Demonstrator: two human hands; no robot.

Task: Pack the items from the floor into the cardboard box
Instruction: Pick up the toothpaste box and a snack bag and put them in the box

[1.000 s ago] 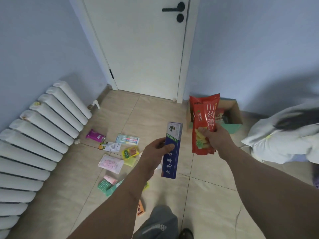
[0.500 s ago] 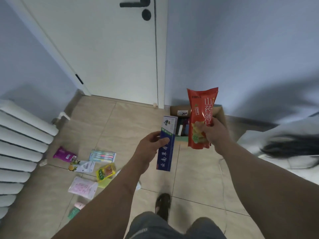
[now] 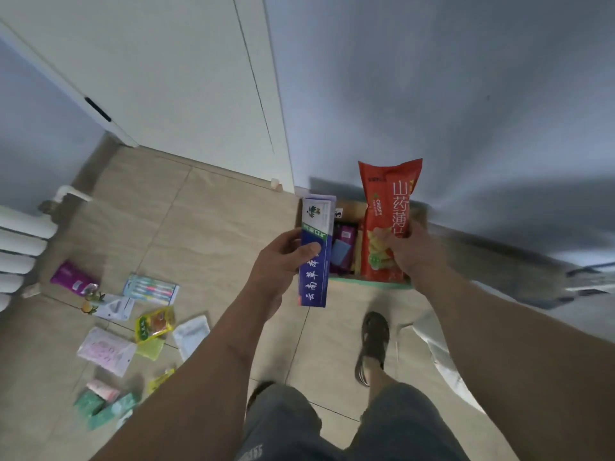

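Left hand (image 3: 278,261) fingers grip a blue carton (image 3: 314,257); right hand (image 3: 411,252) fingers grip a red bag (image 3: 386,207), both above the part-filled box (image 3: 346,211). Many packets (image 3: 154,322) remain on the floor (image 3: 199,227).

A single wide-angle camera sits on my head, facing forward and steeply down. It looks along both my forearms, which fill the lower frame close to the lens, over my knees to the beige tiled floor (image 3: 213,227), the white door (image 3: 173,78) and blue-grey wall (image 3: 449,94) beyond
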